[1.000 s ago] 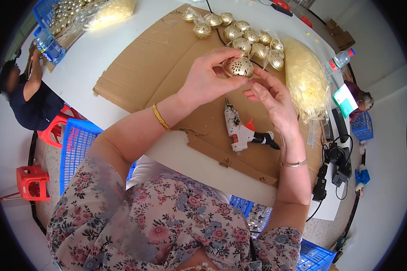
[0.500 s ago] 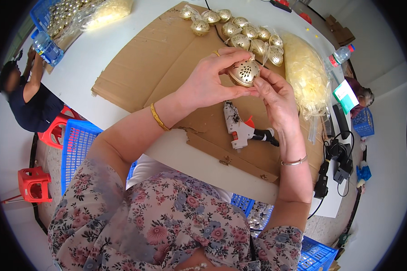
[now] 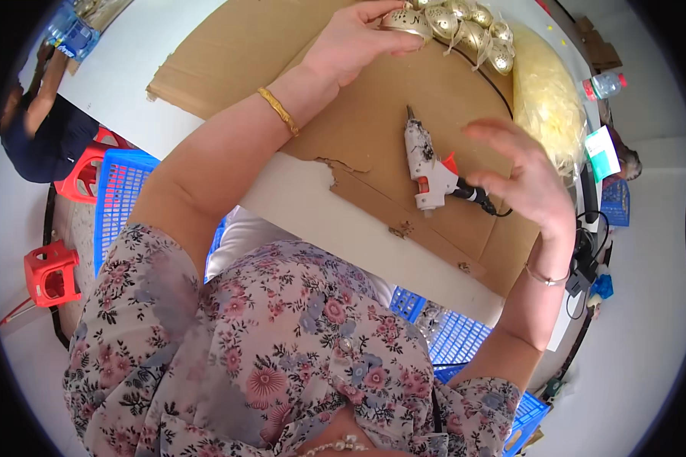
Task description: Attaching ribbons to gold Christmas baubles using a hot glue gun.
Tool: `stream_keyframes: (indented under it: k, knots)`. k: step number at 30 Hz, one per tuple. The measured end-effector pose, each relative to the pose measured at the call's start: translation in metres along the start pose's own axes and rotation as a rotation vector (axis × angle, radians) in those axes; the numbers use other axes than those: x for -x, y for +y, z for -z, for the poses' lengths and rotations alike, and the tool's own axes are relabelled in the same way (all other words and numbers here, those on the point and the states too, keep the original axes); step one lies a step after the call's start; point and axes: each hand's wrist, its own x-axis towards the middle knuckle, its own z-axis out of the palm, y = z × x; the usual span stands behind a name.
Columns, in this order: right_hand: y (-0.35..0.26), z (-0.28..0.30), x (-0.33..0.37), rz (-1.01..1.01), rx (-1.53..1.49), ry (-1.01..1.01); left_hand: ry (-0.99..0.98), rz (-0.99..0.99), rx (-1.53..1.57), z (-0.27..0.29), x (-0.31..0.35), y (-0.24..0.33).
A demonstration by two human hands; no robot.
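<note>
My left hand reaches to the far side of the cardboard sheet. Between its thumb and fingers is a gold bauble with small cut-out holes, beside a cluster of similar baubles with clear ribbon loops. Nothing is in my right hand, which hovers with fingers apart over the right part of the cardboard. Just left of it a white hot glue gun with a red trigger and dark smudges lies on the cardboard, nozzle pointing away from me.
A clear bag of pale yellow sticks lies to the right of the baubles. Behind it stand a plastic bottle and a green-and-white card. Black cables and plugs crowd the right edge. Another person is at the left.
My left hand has carried the bauble away from me to the cluster. My right hand has let go of it and moved right and nearer, its fingers spreading.
</note>
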Motion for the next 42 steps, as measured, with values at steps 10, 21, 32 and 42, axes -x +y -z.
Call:
stream_keyframes:
  k: [10, 21, 32, 42]
  knots:
    - [-0.007, -0.032, 0.015, 0.015, 0.117, -0.06, -0.019, 0.094, -0.076, -0.016, 0.014, 0.004]
    - [0.015, -0.007, 0.017, -0.064, -0.519, -0.142, -0.077, 0.105, -0.088, -0.005, 0.004, -0.004]
    - [0.02, -0.006, -0.007, 0.056, -1.163, 0.179, -0.137, 0.141, -0.075, -0.012, 0.01, -0.004]
    - [0.031, -0.022, -0.014, 0.066, -1.256, 0.307, -0.164, 0.142, -0.049, -0.021, 0.015, 0.0]
